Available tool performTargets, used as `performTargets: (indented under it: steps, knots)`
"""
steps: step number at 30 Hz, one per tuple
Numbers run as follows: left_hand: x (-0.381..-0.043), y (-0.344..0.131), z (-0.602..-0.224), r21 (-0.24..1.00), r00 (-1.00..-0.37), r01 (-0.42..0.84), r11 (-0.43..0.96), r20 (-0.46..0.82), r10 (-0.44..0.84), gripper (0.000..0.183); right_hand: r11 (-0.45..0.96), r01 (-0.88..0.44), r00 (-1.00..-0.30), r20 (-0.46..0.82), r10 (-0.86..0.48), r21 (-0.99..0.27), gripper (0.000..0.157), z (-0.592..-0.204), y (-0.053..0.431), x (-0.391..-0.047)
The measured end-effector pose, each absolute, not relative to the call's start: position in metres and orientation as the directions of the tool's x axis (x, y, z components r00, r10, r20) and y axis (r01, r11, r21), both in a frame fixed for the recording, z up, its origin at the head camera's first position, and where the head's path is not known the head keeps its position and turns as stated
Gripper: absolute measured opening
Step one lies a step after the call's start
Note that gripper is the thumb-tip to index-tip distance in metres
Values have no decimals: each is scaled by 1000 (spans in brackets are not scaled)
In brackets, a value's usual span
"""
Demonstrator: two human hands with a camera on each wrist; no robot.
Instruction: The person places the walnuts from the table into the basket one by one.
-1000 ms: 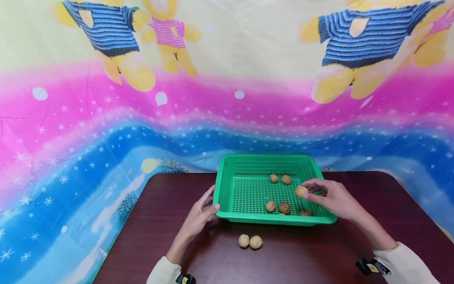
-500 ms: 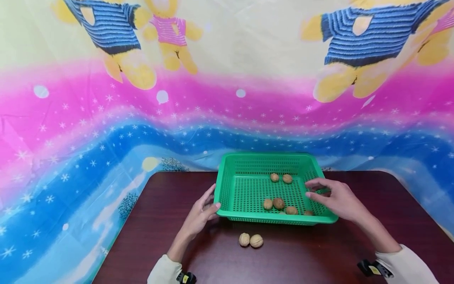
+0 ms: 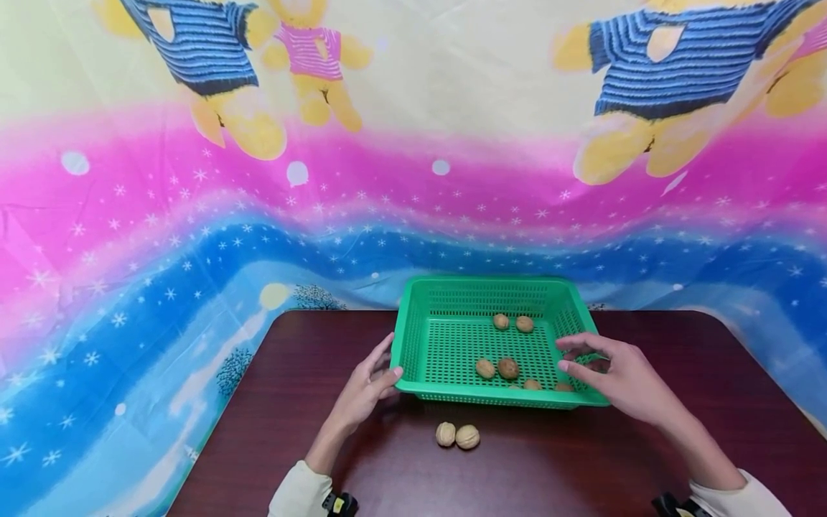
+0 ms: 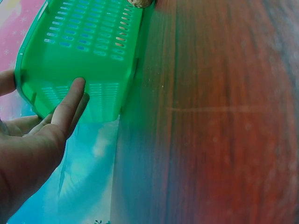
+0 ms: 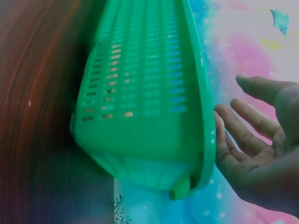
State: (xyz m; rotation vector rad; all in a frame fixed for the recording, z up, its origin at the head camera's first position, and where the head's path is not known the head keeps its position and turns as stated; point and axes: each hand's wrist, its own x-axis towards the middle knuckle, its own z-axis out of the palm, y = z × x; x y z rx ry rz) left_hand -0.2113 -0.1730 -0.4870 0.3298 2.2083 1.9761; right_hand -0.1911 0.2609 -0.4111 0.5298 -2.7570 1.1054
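Note:
A green plastic basket (image 3: 504, 395) with slotted walls stands on the table. My left hand (image 3: 362, 395) holds its left side, thumb on the rim and fingers against the outer wall, as the left wrist view also shows. My right hand (image 3: 617, 370) hangs over the right rim with fingers spread and nothing between them. Inside the basket, two walnuts (image 3: 525, 324) lie near the back. Several more, among them a darker walnut (image 3: 507, 368), lie toward the front, some partly hidden by the front wall.
Two pale walnuts (image 3: 456, 436) lie side by side on the dark wooden table (image 3: 400, 481), in front of the basket. Behind the table hangs a colourful cloth (image 3: 413, 208) printed with bears, close to the basket's back rim.
The right hand has let go of a walnut, which dropped into the basket and came to lie near the front wall. Neighbouring walnuts shifted left. The right hand then drew back slightly; the left stayed put.

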Motion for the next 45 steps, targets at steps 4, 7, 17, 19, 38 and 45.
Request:
performTargets:
  steps: [4,7,17,19,38,45]
  knots:
    - [-211,-173,-486,993,-963,62,105,32,268,75,634,-371,-928,245,-281,-679,30,-411,255,-184]
    - [-212,-172,-486,992,-962,67,105,36,270,75,613,-376,-925,246,-289,-695,30,-411,250,-178]
    - [-212,-173,-487,992,-962,65,106,34,271,74,549,-433,-897,281,-342,-715,31,-414,233,-162]
    - [-212,-173,-487,992,-962,64,106,33,271,74,525,-457,-882,290,-371,-718,31,-416,228,-159]
    - [-212,-174,-487,991,-962,73,114,40,269,74,321,-538,-735,247,-631,-780,25,-457,177,-142]
    - [-212,-174,-486,990,-959,81,119,45,278,74,290,-522,-703,212,-679,-802,32,-471,168,-149]
